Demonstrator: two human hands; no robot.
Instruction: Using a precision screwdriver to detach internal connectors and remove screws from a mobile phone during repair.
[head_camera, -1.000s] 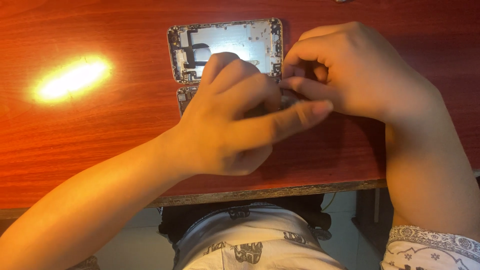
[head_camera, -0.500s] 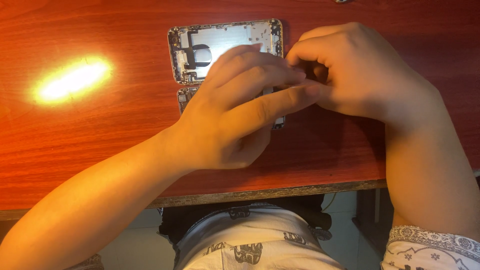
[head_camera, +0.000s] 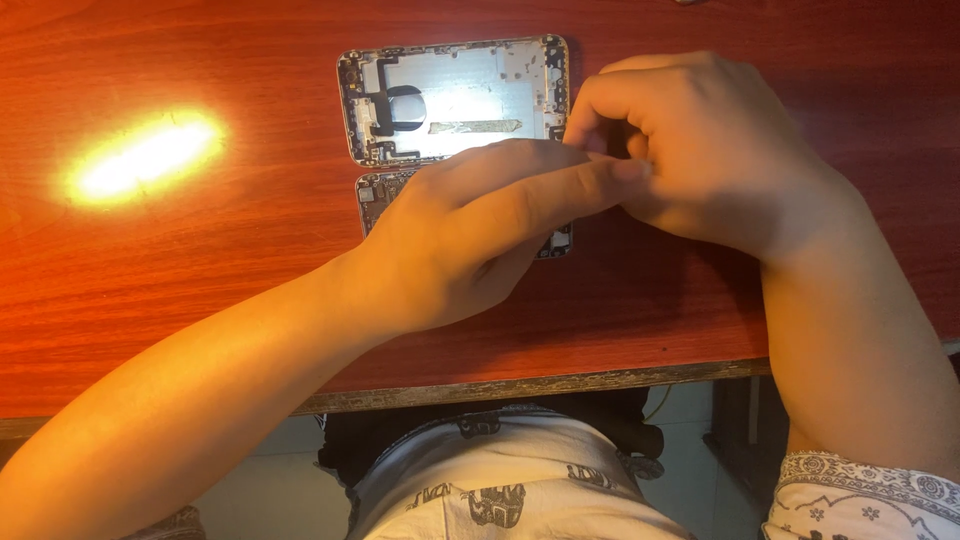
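Down on the red-brown wooden table (head_camera: 150, 300), an opened phone housing (head_camera: 455, 100), a shallow silver rectangular shell lying flat with its inner face up. Long axis running left to right across the view, roughly parallel to the table's near edge; the end with the dark ring-shaped part and black strip pointing left, the other end just beside the right hand (head_camera: 700, 150). A thin pale strip along the middle of the shell, lined up with that same long axis.

Just nearer than the shell, a second phone part (head_camera: 385, 190), dark and crowded with small components, mostly hidden under the left hand (head_camera: 470, 240); only its left end and a small corner at the right showing, so long axis apparently also left to right.

Left hand laid palm down over that second part, fingers stretched out rightward, tips meeting the right hand's fingers. Right hand curled, fingertips pinched together at the shell's right end; grip of both hands closed at that meeting point, but whatever sits between the fingers too small and hidden to tell.

Far to the left of both hands, a bright patch of light (head_camera: 145, 155) on the wood.
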